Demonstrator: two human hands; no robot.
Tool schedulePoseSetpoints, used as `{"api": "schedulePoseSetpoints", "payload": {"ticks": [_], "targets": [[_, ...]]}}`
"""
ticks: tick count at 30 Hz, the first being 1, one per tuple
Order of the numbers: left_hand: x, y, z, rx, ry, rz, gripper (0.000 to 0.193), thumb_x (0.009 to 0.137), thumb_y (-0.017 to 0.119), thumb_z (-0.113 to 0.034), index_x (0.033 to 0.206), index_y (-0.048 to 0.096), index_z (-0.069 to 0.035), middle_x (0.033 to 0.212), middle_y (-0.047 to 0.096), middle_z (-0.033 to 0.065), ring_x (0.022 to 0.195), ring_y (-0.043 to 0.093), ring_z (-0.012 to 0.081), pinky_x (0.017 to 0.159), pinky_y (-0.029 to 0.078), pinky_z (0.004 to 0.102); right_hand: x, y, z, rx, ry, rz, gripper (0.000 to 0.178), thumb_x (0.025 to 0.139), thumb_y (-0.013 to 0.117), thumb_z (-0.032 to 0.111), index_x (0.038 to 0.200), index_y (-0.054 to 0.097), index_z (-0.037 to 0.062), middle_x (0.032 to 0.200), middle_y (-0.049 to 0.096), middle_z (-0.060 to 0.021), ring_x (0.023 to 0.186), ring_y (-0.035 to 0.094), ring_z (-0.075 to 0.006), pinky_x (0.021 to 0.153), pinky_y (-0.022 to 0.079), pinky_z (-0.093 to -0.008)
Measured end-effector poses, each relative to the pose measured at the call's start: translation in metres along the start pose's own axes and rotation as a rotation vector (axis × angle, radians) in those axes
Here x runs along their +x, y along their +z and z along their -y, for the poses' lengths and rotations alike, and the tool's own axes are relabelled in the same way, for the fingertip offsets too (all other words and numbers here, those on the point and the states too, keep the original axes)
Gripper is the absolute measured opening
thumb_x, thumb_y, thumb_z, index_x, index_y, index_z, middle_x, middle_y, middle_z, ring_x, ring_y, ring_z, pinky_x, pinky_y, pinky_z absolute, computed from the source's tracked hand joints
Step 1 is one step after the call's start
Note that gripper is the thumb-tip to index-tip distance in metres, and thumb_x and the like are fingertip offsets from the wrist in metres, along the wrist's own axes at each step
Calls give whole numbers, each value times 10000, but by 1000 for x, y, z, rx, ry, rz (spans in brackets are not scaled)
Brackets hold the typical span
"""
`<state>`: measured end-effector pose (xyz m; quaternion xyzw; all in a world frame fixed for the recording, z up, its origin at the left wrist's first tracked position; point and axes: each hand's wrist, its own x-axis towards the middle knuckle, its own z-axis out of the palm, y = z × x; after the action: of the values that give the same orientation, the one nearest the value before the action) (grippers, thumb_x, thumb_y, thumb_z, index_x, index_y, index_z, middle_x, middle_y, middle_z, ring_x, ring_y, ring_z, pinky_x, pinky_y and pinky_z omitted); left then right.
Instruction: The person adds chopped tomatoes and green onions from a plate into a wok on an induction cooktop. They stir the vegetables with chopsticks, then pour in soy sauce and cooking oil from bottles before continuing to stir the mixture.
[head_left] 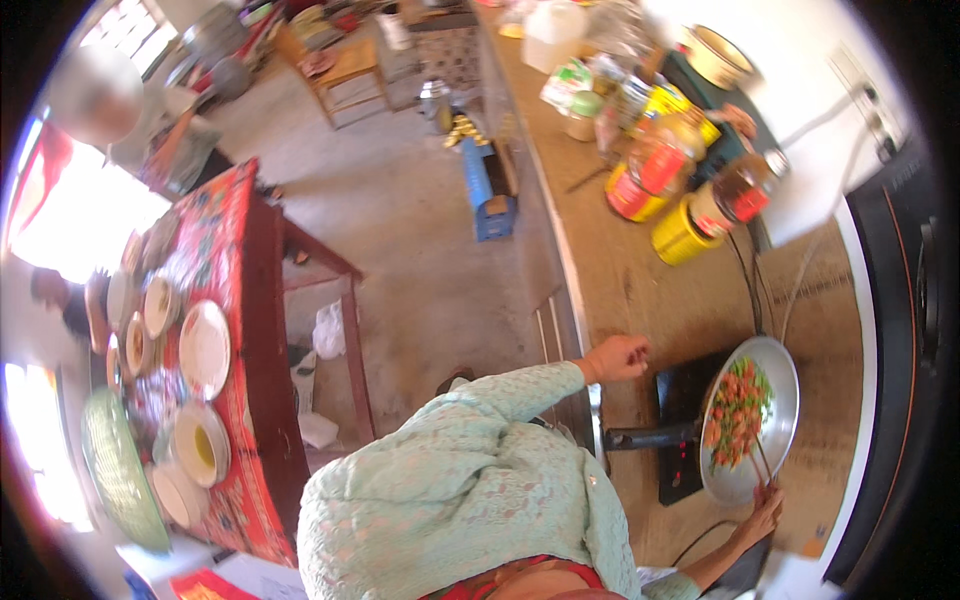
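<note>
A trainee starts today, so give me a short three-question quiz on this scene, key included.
1. Which hand holds the chopsticks?
2. True or false: the left hand is off the handle of the pan.
3. What colour is the box on the floor? A) green B) blue C) white

Key:
1. The right hand.
2. True.
3. B.

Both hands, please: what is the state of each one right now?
Left hand: loosely curled, nothing visible in it; full closure cannot be told.
Right hand: closed on chopsticks, which reach into the pan.
</note>
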<state>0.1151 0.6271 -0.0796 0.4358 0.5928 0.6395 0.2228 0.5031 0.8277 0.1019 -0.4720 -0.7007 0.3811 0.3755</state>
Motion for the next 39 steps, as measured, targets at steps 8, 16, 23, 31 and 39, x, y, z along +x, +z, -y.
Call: {"api": "schedulePoseSetpoints", "payload": {"ticks": [8, 16, 23, 31, 39], "targets": [[6, -3, 2, 11, -41, -26, 215, 751, 619, -159, 894, 511, -40, 707, 578, 107, 628, 599, 235, 595, 487, 349, 8, 82, 14, -59, -242, 125, 341, 954, 472, 333, 887, 548, 7, 852, 529, -66, 827, 572, -163, 716, 499, -286], [26, -41, -7, -160, -37, -62, 185, 789, 619, -174, 892, 565, -30, 757, 606, 92, 719, 592, 173, 672, 491, 316, -15, 69, 38, -68, -131, 77, 332, 953, 469, 316, 849, 556, 13, 805, 537, -57, 762, 575, -147, 667, 498, -249], [115, -180, -94, 298, 21, -490, 244, 785, 591, -133, 1018, 581, -61, 845, 650, 164, 799, 647, 294, 684, 511, 380, -5, 56, 46, -86, -16, 137, 340, 942, 481, 350, 932, 566, 21, 848, 582, -70, 781, 586, -150, 695, 499, -282], [199, -245, -164, 662, 26, -675, 384, 698, 612, -82, 1069, 524, -33, 812, 627, 227, 774, 621, 390, 668, 490, 484, 3, 58, 37, -72, 5, 60, 373, 920, 509, 394, 954, 534, 23, 894, 594, -100, 847, 591, -180, 747, 466, -282], [203, -262, -163, 780, 26, -498, 509, 722, 583, -173, 1208, 473, -67, 879, 642, 213, 812, 633, 374, 708, 504, 471, -15, 72, 53, -51, 71, 54, 350, 930, 514, 340, 917, 507, -11, 949, 602, -164, 912, 590, -221, 877, 446, -321]]}}
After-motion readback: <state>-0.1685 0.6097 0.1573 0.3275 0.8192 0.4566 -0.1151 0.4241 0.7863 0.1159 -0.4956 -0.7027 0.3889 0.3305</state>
